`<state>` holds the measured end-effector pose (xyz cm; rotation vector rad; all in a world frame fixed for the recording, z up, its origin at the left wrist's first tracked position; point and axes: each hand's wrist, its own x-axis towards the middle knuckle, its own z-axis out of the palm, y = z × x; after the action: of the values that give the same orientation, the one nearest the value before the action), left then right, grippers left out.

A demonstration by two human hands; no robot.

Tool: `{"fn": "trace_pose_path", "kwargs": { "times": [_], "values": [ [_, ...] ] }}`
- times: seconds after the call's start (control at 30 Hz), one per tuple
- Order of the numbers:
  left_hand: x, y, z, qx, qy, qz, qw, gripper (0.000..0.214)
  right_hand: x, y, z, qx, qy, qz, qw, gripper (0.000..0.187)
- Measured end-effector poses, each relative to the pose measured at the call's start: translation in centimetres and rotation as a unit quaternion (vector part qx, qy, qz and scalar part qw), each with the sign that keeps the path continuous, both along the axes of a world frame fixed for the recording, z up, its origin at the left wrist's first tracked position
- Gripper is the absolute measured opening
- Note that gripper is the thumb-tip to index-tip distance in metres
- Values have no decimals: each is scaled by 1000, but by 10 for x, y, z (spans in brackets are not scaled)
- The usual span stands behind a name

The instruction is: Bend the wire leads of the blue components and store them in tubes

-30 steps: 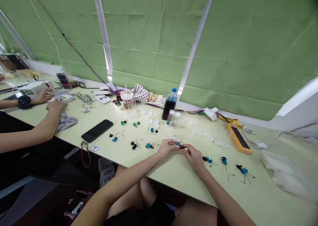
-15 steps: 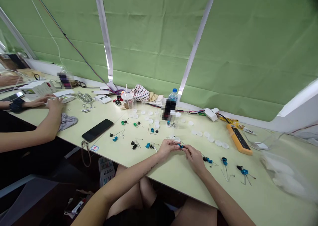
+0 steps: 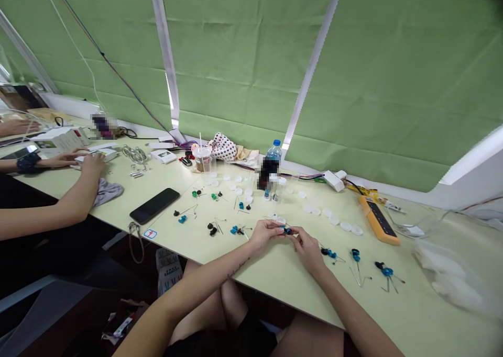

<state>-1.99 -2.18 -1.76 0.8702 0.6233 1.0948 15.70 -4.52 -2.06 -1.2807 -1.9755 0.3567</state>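
Observation:
My left hand [image 3: 266, 235] pinches a small blue-and-black part [image 3: 286, 231] from the left, just above the table. From the other side, the fingertips of my right hand [image 3: 307, 245] close on the same part. My fingers cover much of it, so its exact kind is unclear. To the right lie similar blue-and-black pieces [image 3: 387, 271] with thin bent metal keys. More blue pieces [image 3: 234, 230] with black ones and bent keys lie left of my hands. White round caps [image 3: 334, 220] are scattered behind them.
A black phone [image 3: 154, 205] lies at the left, near a co-worker's hands [image 3: 92, 163] over a white box. Behind my hands stand a bottle [image 3: 274, 152] and a drink cup [image 3: 203, 160]. An orange power strip [image 3: 378, 221] and a plastic bag [image 3: 451, 278] are at the right.
My hands stay in place on the blue-and-black part, which has turned slightly between my fingertips. The co-worker's nearer hand has shifted a little to the right.

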Motion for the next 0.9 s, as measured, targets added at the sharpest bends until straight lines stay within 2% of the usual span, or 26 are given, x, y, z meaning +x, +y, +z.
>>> {"fn": "trace_pose_path", "kwargs": {
  "times": [0.47, 0.9],
  "values": [
    [0, 3, -5, -3, -9, -5, 1000, 38, -1, -2, 4, -22, -3, 11, 1000, 29],
    [-2, 0, 1, 4, -16, 16, 1000, 38, -1, -1, 2, -32, 10, -1, 999, 30]
  ]
}}
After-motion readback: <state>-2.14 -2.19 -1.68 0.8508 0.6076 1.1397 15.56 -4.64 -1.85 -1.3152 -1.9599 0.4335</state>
